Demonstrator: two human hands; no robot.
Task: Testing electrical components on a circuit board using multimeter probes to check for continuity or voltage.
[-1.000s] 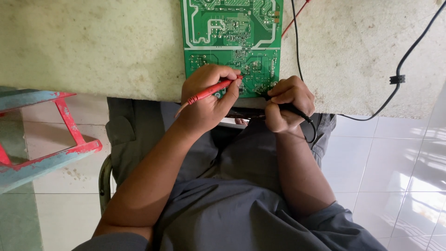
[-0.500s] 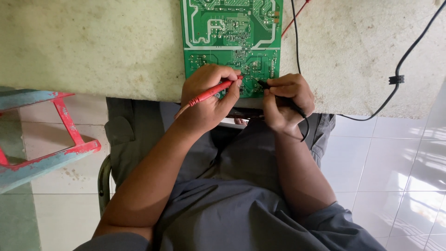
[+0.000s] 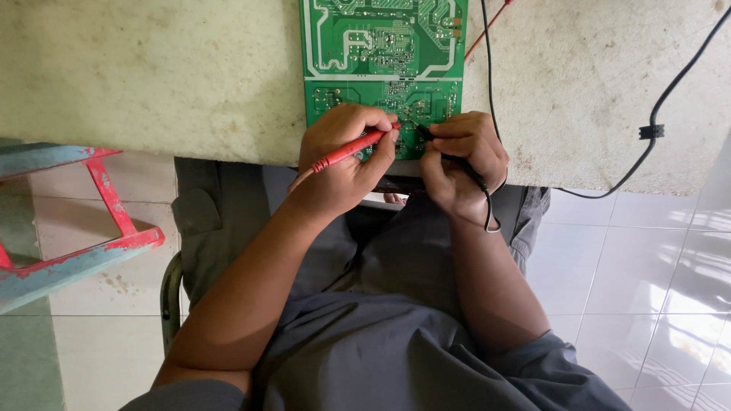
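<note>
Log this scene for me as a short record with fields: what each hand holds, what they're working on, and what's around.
Left hand: holds red probe, tip toward the board
Right hand: holds black probe, tip on the board
Work piece: green circuit board, flat on the table
Cables: black cable across the table at right
Nearby: red and blue frame at left
Floor: white tiles

One green circuit board [image 3: 383, 57] lies just beyond the two hands. Two test probes: one red probe [image 3: 346, 151] in the left hand [image 3: 343, 164], one black probe [image 3: 449, 156] in the right hand [image 3: 464, 164]. One black cable [image 3: 655, 122] lies right of the right hand.
</note>
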